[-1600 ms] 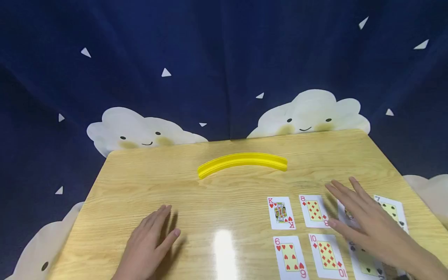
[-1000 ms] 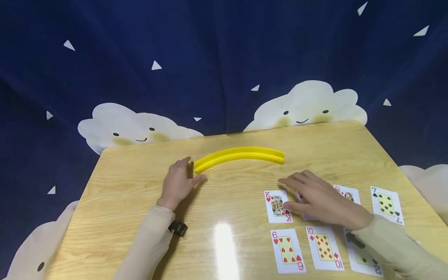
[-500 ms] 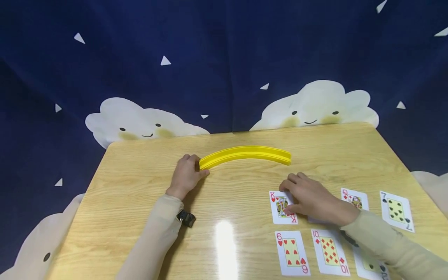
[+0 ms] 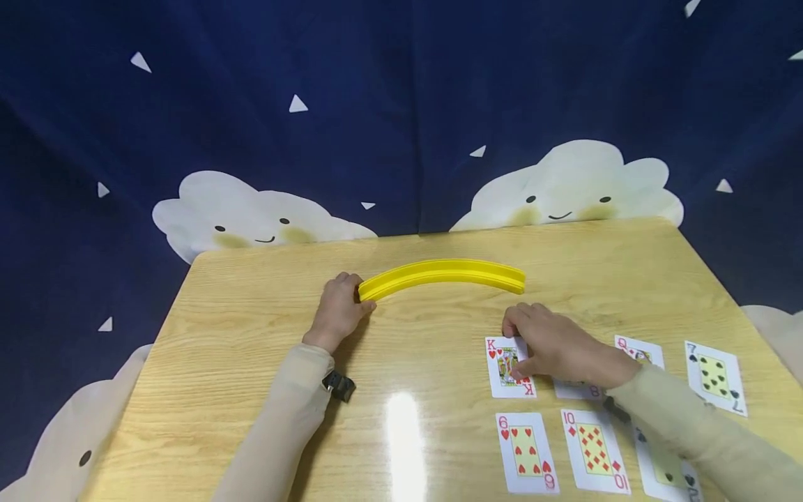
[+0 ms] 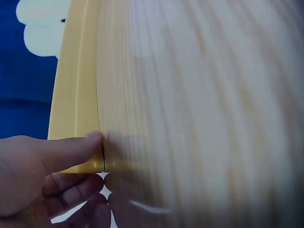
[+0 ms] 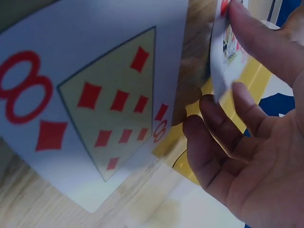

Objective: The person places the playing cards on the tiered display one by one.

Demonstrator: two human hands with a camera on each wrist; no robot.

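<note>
1. The left hand [image 4: 337, 310] is gripping the left end of a yellow, curved, plastic-looking grooved strip [image 4: 442, 270], which is lying toward the far side of a pale wood-grained table [image 4: 251, 314].
2. The right hand [image 4: 561, 345] is pinching a white, rectangular king of hearts card [image 4: 502, 362] between thumb and fingers, nearer than the strip.
3. A white, red-printed eight of diamonds card [image 6: 118, 104] is lying partly hidden beneath that hand.
4. White six of hearts [image 4: 527, 452] and ten of diamonds [image 4: 592, 450] cards are lying nearer.
5. A navy, cloud-printed curtain [image 4: 351, 70] is hanging behind.
</note>
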